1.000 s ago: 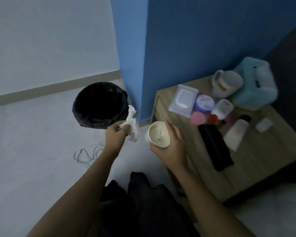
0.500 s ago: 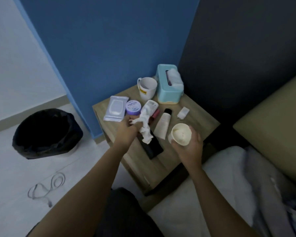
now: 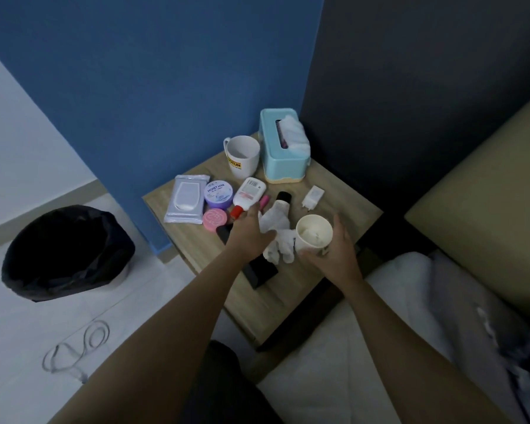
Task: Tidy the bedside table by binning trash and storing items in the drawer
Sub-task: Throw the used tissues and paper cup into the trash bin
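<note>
Head camera, looking down on the wooden bedside table [image 3: 346,215], and both hands are over its near half. The left hand [image 3: 250,231] has its back to us, fingers closed around a crumpled tissue [image 3: 277,240]; the white wad spills out to the right of the palm and hangs over a black phone [image 3: 259,272] lying flat on the table. The right hand [image 3: 334,249] is wrapped around a paper cup [image 3: 314,234], thumb up on the far side and fingers curled under the near side. The cup stands upright with something pale inside. Whether its base touches the wood, I can't tell. Tissue and cup are just about touching each other.

Behind the hands sits the clutter: a wet wipes pack [image 3: 185,198] at the left edge, a purple jar [image 3: 218,194] just beside it, and a pink round tin [image 3: 214,219] in front of the jar. A white bottle with a red cap [image 3: 248,194] lies on its side, and a tube with a black cap [image 3: 282,201] pokes out beyond the tissue. A white plug [image 3: 313,195] lies apart to the right. At the back, a white mug [image 3: 242,156] stands next to a teal tissue box [image 3: 283,151].

Down on the floor to the left, well apart from the table, the bin [image 3: 65,255] with its black liner stands open.
</note>
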